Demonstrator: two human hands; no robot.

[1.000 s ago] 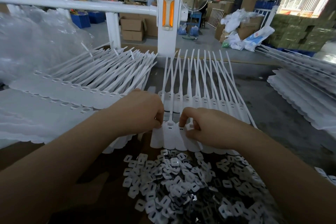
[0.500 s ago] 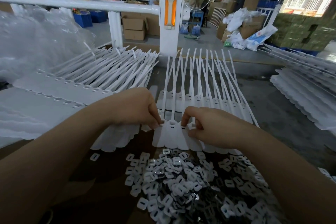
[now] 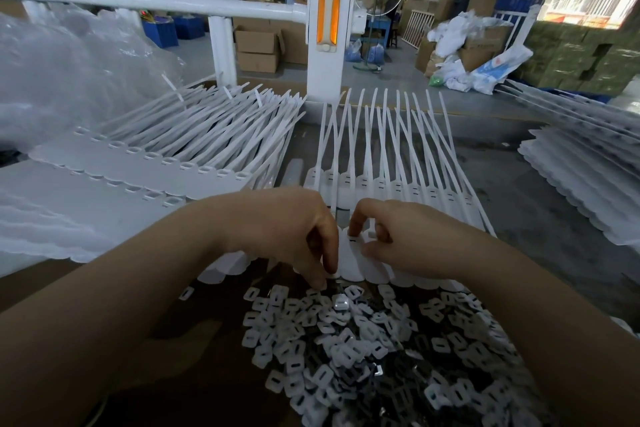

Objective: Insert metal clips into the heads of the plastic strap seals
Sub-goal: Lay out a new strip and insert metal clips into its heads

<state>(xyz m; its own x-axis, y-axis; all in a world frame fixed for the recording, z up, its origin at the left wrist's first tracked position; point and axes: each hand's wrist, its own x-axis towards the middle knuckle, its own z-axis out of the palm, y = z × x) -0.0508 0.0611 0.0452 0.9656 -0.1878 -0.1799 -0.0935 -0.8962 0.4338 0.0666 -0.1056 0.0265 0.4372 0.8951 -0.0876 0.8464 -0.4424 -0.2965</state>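
My left hand (image 3: 294, 236) reaches down with curled fingers to the far edge of the clips (image 3: 363, 350) heaped near me, fingertips touching one, though I cannot tell if it is pinched. My right hand (image 3: 391, 239) pinches the head of a seal (image 3: 353, 253) in the row just beyond the heap, straps pointing far toward the white post (image 3: 329, 56).

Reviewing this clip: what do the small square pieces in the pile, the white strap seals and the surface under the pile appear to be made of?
Clips: likely thin metal, pale grey with bright glints, each with a punched slot. Strap seals: apparently moulded plastic, matte opaque white, thin tails bending unevenly. Surface under the pile: looks like brown cardboard, dull and flat, though dim light leaves this uncertain.
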